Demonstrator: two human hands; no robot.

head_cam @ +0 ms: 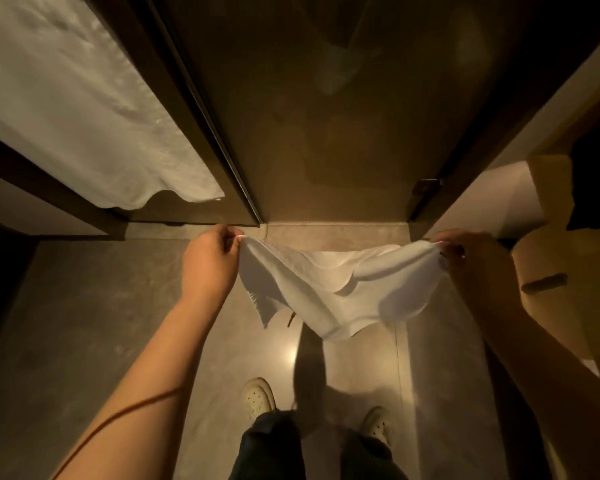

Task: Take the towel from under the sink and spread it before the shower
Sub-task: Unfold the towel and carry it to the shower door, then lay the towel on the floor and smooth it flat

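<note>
Left hand point(210, 258): clenched, fingers pinching the left top corner of the white towel point(329, 289). Right hand point(471, 261): likewise clenched on the right top corner. Both arms are extended forward and apart, the towel stretched between them.

Towel: held in the air above the floor point(84, 323), sagging in the middle, with its lower edge hanging loose and folded over in places. A frayed corner hangs below the left hand. It hangs just in front of the raised stone threshold point(326, 232) at the foot of the glass shower door point(326, 109). Whether any part touches the floor cannot be told.

Surroundings: a dark metal door frame point(208, 123) stands left of the glass. A second white cloth point(77, 98) hangs at far left. Two pale shoes point(257, 396) and dark trouser legs point(267, 445) stand on the polished floor below the towel.
</note>
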